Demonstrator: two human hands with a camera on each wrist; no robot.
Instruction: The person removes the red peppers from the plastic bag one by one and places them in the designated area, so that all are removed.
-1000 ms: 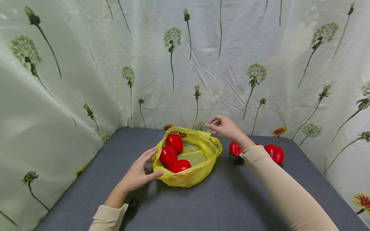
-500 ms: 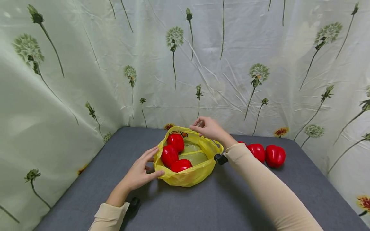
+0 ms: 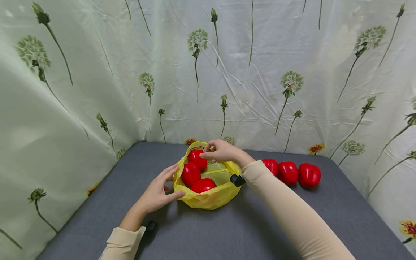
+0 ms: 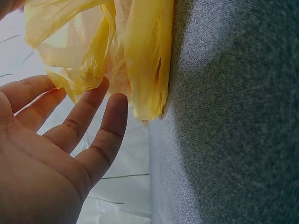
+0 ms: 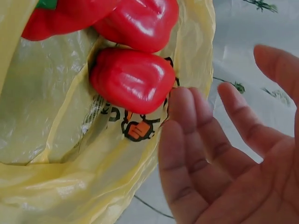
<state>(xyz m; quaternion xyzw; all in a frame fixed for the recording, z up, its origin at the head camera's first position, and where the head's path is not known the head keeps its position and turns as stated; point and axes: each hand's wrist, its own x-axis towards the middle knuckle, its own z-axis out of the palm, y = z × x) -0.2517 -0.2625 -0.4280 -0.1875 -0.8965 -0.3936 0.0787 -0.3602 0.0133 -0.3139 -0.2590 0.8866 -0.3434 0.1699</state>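
A yellow plastic bag stands with its mouth wide apart, three red bell peppers inside: one at the back, one at the left, one in front. My left hand touches the bag's left side, fingers spread and thumb at the front rim; the left wrist view shows fingertips against the yellow plastic. Over the bag's far part hangs my right hand, holding nothing. In the right wrist view its loosely bent fingers are close beside a glossy pepper.
To the right of the bag, three more red bell peppers sit in a row on the grey table, the nearest partly behind my right sleeve. A white curtain with dandelion prints hangs behind the table.
My right hand has moved left and down, from beside the bag's right handle to over the peppers in it. The row at right is less covered. My left hand stays on the bag.
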